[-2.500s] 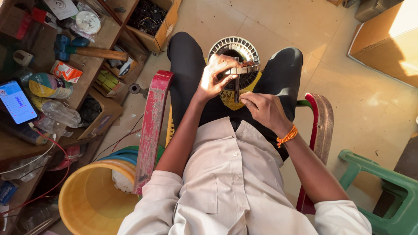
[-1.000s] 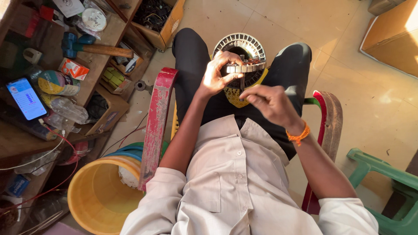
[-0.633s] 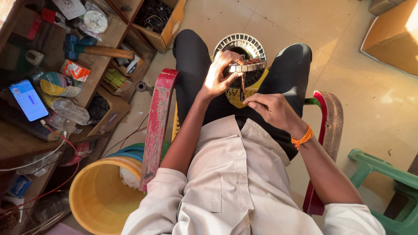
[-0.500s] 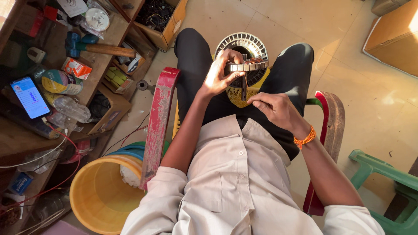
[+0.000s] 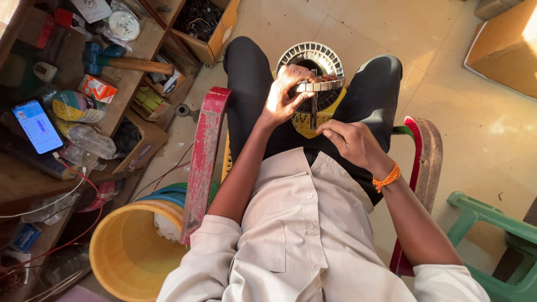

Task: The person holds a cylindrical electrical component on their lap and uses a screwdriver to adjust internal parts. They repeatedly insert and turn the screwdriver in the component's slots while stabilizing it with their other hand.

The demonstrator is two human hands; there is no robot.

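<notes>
Cluttered wooden shelf [image 5: 128, 84] and yellow bucket [image 5: 126, 251] crowd the left; bare floor [image 5: 447, 95] lies open to the right. Left hand [image 5: 285, 100], fingers curled shut, grips the round motor stator [image 5: 316, 72] over the lap. Right hand [image 5: 349, 140] pinches a thin dark tool [image 5: 314, 114] touching the stator's underside.

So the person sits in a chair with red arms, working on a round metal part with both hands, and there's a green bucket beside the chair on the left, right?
Nearly. In the head view the bucket beside the chair is yellow, not green. The rest holds: the left hand and right hand both work on the round metal part over the lap.
</notes>
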